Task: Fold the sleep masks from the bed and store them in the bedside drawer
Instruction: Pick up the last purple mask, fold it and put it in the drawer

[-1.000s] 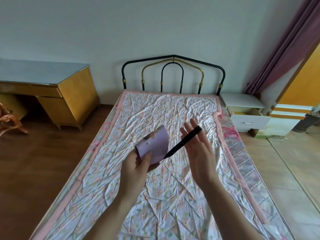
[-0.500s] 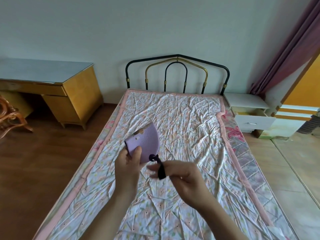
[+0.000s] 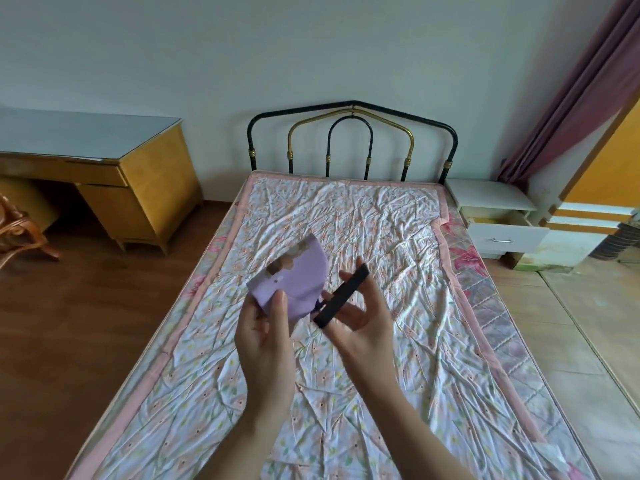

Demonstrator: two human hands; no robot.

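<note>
A lilac sleep mask (image 3: 297,278), folded in half, is held up above the bed (image 3: 363,237). My left hand (image 3: 266,327) pinches its lower left edge between thumb and fingers. Its black elastic strap (image 3: 342,296) runs taut from the mask's right end across the fingers of my right hand (image 3: 363,317), which holds it stretched. The white bedside table (image 3: 491,199) stands right of the headboard, with its white drawer (image 3: 509,237) pulled out.
A yellow wooden desk (image 3: 138,188) stands at the left wall, with a carved wooden chair (image 3: 17,233) beside it. The metal headboard (image 3: 351,140) is at the far end of the bed. A mauve curtain (image 3: 571,84) hangs at the right. Wood floor lies left, tiles right.
My right hand, which was low and closed around the bunched strap, has risen and pulled the strap out straight to the upper right. The mask has tilted slightly.
</note>
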